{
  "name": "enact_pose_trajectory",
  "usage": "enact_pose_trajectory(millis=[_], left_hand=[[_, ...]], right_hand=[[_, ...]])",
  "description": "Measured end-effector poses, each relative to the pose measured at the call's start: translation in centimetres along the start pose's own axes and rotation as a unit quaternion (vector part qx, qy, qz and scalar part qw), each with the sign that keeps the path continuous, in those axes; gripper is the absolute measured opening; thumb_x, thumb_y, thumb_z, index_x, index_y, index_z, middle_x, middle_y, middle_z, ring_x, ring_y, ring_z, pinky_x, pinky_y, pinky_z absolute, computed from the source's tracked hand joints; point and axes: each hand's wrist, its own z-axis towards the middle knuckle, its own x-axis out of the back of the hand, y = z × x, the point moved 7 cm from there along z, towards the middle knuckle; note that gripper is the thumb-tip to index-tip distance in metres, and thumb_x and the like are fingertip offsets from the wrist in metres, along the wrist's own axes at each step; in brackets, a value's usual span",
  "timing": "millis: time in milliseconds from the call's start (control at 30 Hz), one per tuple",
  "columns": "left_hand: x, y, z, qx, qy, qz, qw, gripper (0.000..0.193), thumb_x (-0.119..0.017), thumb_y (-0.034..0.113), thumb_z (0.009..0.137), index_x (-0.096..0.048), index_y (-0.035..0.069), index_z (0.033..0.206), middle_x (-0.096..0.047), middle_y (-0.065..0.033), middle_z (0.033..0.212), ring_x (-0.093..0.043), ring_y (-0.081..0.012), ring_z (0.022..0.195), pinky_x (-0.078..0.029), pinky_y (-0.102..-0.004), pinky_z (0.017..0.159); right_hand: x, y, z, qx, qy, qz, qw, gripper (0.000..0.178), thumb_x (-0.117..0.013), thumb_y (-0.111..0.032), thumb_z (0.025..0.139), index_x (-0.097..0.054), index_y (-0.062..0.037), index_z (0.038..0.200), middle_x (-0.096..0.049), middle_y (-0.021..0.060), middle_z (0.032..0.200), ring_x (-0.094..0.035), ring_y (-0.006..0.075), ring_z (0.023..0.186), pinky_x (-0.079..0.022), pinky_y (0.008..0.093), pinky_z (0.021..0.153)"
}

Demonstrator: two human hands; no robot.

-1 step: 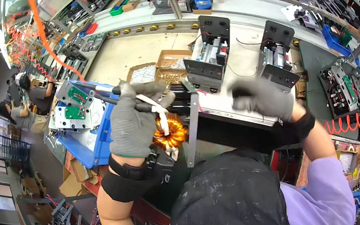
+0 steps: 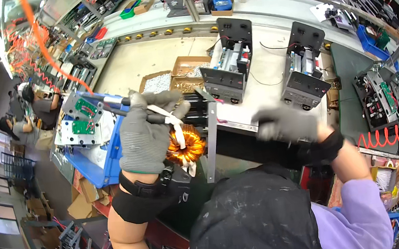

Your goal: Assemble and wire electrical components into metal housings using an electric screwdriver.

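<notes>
Left hand point(image 2: 146, 132), grey-gloved, fingers clenched round a dark pen-shaped tool point(image 2: 127, 107); the copper-wound toroid coil point(image 2: 186, 147) with its white tape strip point(image 2: 177, 128) sits just below the fingertips; step in hand, by my judgement: securing the winding. Right hand point(image 2: 287, 124) is blurred, loosely curled, holding nothing discernible, well apart over the worktop point(image 2: 258, 100) edge; next move probably calls for steadying the coil.

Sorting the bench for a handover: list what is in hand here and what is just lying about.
In hand:
left hand, gripping a dark tool
copper-wound ring coil with white strip
right hand, blurred, holding nothing visible

Lying about:
two black units
cardboard boxes of small parts
green circuit boards
</notes>
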Motion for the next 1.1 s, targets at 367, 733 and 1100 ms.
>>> enact_pose_trajectory(millis=[367, 733, 1100], left_hand=[[-8.0, -0.8, 2.6, -0.009, -0.045, 0.004, 0.999, 0.045, -0.051, 0.039, 0.095, -0.049, 0.001, 0.119, -0.059, -0.0065, 0.095, -0.044, -0.0138, 0.065, -0.042, -0.0308, 0.062], [-7.4, -8.8, 9.3, 0.073, -0.187, 0.198, 0.959, 0.038, -0.068, 0.018, 0.083, -0.056, 0.008, 0.118, -0.061, 0.0008, 0.104, -0.058, -0.0106, 0.086, -0.047, -0.0223, 0.064], [-9.3, -10.7, 19.2, 0.129, -0.303, -0.013, 0.944, 0.059, -0.065, 0.042, 0.084, -0.049, 0.005, 0.127, -0.057, -0.0123, 0.121, -0.058, -0.0293, 0.109, -0.049, -0.0453, 0.093]], right_hand=[[-1.5, 3.5, 4.7, -0.023, 0.121, 0.757, 0.642, 0.044, -0.061, -0.023, 0.091, -0.041, -0.0082, 0.128, -0.056, 0.0070, 0.116, -0.059, 0.0181, 0.090, -0.052, 0.0343, 0.075], [12.9, 1.2, 4.1, 0.055, 0.360, 0.397, 0.842, 0.071, -0.072, -0.006, 0.075, -0.034, -0.0036, 0.134, -0.055, 0.0101, 0.114, -0.052, 0.0152, 0.107, -0.045, 0.0288, 0.090], [19.1, 2.1, -2.3, -0.121, 0.335, -0.172, 0.918, 0.027, -0.058, -0.022, 0.089, -0.060, -0.0061, 0.110, -0.065, 0.0124, 0.094, -0.063, 0.0290, 0.088, -0.049, 0.0349, 0.078]])
